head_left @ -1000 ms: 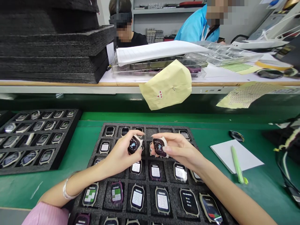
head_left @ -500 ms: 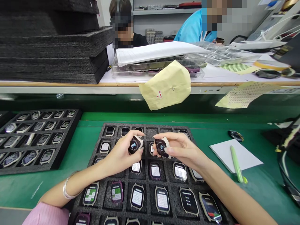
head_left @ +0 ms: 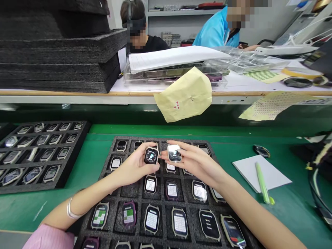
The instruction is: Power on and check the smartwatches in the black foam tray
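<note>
My left hand is closed round a smartwatch body without a strap, its lit dial facing up toward me. Beside it my right hand grips a second smartwatch body, whose screen catches a bright glare. Both are held above a black foam tray with many square pockets. Strapless watches sit in most pockets; several screens show white grids, such as one watch near the front. A purple-cased watch shows green and white blocks. Some back pockets are hidden under my hands.
Another foam tray of watches lies left on the green table. At right are a white notepad, a green pen and a loose watch. Stacked black foam stands on the shelf. Two people sit beyond.
Both held watches have turned so their screens face me more squarely, and glare now covers part of the right one. The right-hand watch has risen and shifted slightly left.
</note>
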### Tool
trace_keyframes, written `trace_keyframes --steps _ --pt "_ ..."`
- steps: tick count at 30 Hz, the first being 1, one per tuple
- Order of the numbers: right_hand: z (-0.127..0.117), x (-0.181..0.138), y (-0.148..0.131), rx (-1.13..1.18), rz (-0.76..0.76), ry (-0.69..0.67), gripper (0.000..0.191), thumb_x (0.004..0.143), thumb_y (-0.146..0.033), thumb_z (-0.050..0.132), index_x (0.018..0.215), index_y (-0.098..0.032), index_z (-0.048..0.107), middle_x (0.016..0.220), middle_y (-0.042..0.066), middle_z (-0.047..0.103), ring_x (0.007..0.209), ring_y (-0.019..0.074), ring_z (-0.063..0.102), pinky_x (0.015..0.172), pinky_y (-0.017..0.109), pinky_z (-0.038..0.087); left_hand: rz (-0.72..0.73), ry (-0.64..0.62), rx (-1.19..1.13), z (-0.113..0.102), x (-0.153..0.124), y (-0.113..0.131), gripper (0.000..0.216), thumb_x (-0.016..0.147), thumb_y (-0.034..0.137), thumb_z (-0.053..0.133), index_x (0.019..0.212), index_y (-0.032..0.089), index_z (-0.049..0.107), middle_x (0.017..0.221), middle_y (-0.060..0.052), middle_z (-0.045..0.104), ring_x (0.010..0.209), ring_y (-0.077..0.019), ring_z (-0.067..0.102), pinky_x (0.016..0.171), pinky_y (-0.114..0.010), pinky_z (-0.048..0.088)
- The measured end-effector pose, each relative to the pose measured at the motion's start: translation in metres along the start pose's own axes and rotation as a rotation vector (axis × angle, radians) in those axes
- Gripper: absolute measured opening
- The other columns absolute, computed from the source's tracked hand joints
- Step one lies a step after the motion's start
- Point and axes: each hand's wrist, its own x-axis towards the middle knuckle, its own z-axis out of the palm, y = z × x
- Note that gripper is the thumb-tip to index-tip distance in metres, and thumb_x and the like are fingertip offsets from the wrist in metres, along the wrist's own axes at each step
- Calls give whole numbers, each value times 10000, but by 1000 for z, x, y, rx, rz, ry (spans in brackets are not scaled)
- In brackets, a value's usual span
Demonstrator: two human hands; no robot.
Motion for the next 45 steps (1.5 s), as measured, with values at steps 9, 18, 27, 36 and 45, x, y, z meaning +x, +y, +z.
trace_keyframes --steps 9,18,27,36,45 --pt "2 -2 4 -125 -73 13 477 869 -169 629 1324 -160 484 1154 129 686 1107 294 628 1003 512 442 19 50 -163 -7 -1 4 414 788 125 536 1196 170 484 1038 -68 628 975 -193 603 805 -324 548" --pt "1 -5 7 -261 -105 -13 506 861 -192 650 1339 -181 484 1160 112 684 1072 272 648 1017 487 430 97 -47 -120 -7 -3 -4 417 827 107 565 1222 210 482 994 -35 609 959 -176 618 800 -301 570" --pt "4 -4 9 -405 -183 46 390 904 -226 638 1279 -191 538 1085 81 716 991 228 687 919 384 528 90 -47 -87 -5 -5 -2 432 813 67 541 1214 216 478 995 -32 583 959 -177 614 820 -327 574" --pt "2 -9 7 -398 -122 -114 706 829 -166 702 1419 -213 317 1311 105 581 1186 227 576 1043 399 446 123 -31 -88 -4 -5 -2 439 821 70 555 1229 215 478 1046 -50 602 984 -189 612 823 -330 571" --pt "-62 -6 -1 -1366 -161 147 461 811 -255 630 1252 -195 509 1191 98 627 800 246 659 768 425 541 106 -27 -148 4 2 0 344 863 263 637 1178 181 527 967 -86 674 922 -214 647 717 -327 578"
